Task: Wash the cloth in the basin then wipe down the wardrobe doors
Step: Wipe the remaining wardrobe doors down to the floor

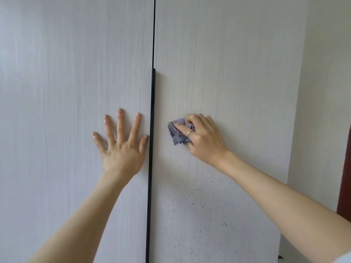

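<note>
Two pale wood-grain wardrobe doors fill the view, the left door (pixel 66 82) and the right door (pixel 228 73), both closed. A long black handle strip (pixel 152 149) runs down the gap between them. My left hand (pixel 121 145) presses flat on the left door, fingers spread, thumb beside the strip. My right hand (pixel 201 137) grips a bunched lilac cloth (pixel 177 132) and holds it against the right door, just right of the strip. A ring sits on one finger of that hand. Small dark specks (pixel 191 221) dot the right door below the cloth.
The wardrobe's right edge (pixel 292 130) meets a white wall (pixel 322 92). A dark red frame (pixel 344 177) shows at the far right edge. The basin is not in view.
</note>
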Tool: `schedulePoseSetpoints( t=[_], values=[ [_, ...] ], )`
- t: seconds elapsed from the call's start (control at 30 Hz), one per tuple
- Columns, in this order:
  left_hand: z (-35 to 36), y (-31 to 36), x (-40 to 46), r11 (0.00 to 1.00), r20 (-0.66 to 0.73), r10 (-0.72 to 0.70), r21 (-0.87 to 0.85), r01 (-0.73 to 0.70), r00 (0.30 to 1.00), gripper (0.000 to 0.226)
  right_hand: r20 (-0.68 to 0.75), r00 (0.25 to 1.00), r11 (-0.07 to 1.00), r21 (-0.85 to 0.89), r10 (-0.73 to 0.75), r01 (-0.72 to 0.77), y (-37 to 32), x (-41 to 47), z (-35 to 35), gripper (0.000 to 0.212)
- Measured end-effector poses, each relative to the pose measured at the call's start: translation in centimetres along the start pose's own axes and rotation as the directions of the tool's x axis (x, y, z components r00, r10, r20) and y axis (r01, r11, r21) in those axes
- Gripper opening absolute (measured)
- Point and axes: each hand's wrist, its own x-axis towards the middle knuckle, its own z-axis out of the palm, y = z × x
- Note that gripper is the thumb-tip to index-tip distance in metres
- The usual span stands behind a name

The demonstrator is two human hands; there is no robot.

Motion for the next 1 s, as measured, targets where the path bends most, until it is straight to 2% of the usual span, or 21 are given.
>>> schedulePoseSetpoints(
  t=[0.07, 0.13, 0.23, 0.3, 0.37, 0.4, 0.47, 0.5, 0.53, 0.57, 0.63, 0.7, 0.73, 0.77, 0.83, 0.9, 0.93, 1.0],
  values=[
    [0.0, 0.1, -0.1, 1.0, 0.0, -0.005, -0.007, 0.005, 1.0, 0.056, 0.0, 0.998, 0.998, 0.021, 0.065, -0.065, -1.6, -1.6, 0.7, 0.041],
    [0.2, 0.1, -0.5, 1.0, 0.002, -0.013, -0.026, 0.013, 1.0, 0.056, 0.082, 0.995, 0.997, 0.065, -0.053, 0.048, -3.8, -5.2, 1.6, 0.039],
    [0.9, 0.0, -1.4, 0.999, 0.008, -0.024, -0.033, 0.025, 1.0, 0.058, 0.204, 0.929, 0.95, 0.044, -0.31, 0.308, -4.9, -10.0, 0.8, 0.034],
    [1.3, -0.1, -1.8, 0.999, -0.004, -0.023, -0.032, 0.023, 1.0, 0.06, 0.208, 0.917, 0.938, 0.011, -0.341, 0.346, -3.0, -9.3, -0.2, 0.04],
    [1.5, 0.0, -2.0, 0.999, -0.009, -0.023, -0.03, 0.023, 1.0, 0.06, 0.128, 0.974, 0.982, -0.014, -0.185, 0.188, -0.6, -7.1, -0.8, 0.034],
    [1.5, 0.0, -2.0, 0.999, -0.009, -0.026, -0.029, 0.026, 1.0, 0.06, 0.063, 0.998, 0.999, -0.028, -0.03, 0.031, 0.5, -6.0, -1.1, 0.036],
    [1.5, 0.0, -1.9, 0.999, 0.0, -0.037, -0.029, 0.037, 0.999, 0.06, -0.035, 0.96, 0.961, -0.003, 0.277, -0.278, 1.2, -4.9, -1.2, 0.046],
    [1.6, 0.0, -2.0, 0.999, 0.002, -0.041, -0.032, 0.041, 0.999, 0.06, -0.052, 0.939, 0.94, 0.033, 0.341, -0.339, 0.6, -5.3, -1.0, 0.048],
    [1.6, 0.1, -2.1, 0.998, -0.001, -0.042, -0.04, 0.042, 0.999, 0.059, -0.046, 0.942, 0.942, 0.063, 0.332, -0.329, -0.3, -6.3, -0.6, 0.044],
    [1.6, 0.1, -2.1, 0.998, -0.002, -0.043, -0.047, 0.043, 0.999, 0.059, -0.019, 0.964, 0.961, 0.082, 0.267, -0.264, -1.4, -7.8, -0.2, 0.039],
    [1.7, 0.3, -2.2, 0.996, 0.008, -0.053, -0.065, 0.054, 0.999, 0.059, 0.089, 0.996, 0.995, 0.094, 0.018, -0.026, -2.8, -11.4, -0.2, 0.035],
    [1.8, 0.3, -2.3, 0.995, 0.013, -0.071, -0.076, 0.071, 0.997, 0.06, 0.199, 0.955, 0.975, 0.076, -0.218, 0.207, -2.3, -13.6, -0.9, 0.038],
    [1.9, 0.4, -2.3, 0.994, 0.009, -0.073, -0.078, 0.074, 0.997, 0.06, 0.217, 0.941, 0.966, 0.064, -0.26, 0.252, -1.3, -13.6, -1.3, 0.038],
    [2.1, 0.4, -2.3, 0.994, 0.003, -0.072, -0.079, 0.072, 0.997, 0.06, 0.213, 0.947, 0.971, 0.06, -0.24, 0.232, -0.3, -13.0, -1.6, 0.036],
    [2.2, 0.4, -2.4, 0.994, -0.011, -0.068, -0.082, 0.067, 0.998, 0.06, 0.124, 0.992, 0.999, 0.044, -0.035, 0.029, 1.9, -10.8, -2.2, 0.033],
    [2.2, 0.5, -2.4, 0.994, -0.015, -0.072, -0.081, 0.071, 0.997, 0.06, -0.003, 0.972, 0.972, 0.017, 0.234, -0.234, 3.2, -8.7, -2.7, 0.042],
    [2.2, 0.5, -2.4, 0.994, -0.016, -0.077, -0.08, 0.076, 0.997, 0.06, -0.024, 0.951, 0.952, 0.012, 0.308, -0.307, 3.0, -8.5, -2.5, 0.047],
    [2.3, 0.5, -2.5, 0.994, -0.019, -0.078, -0.082, 0.077, 0.997, 0.06, 0.021, 0.954, 0.954, -0.002, 0.299, -0.299, 1.7, -9.9, -1.9, 0.041]
  ],
)
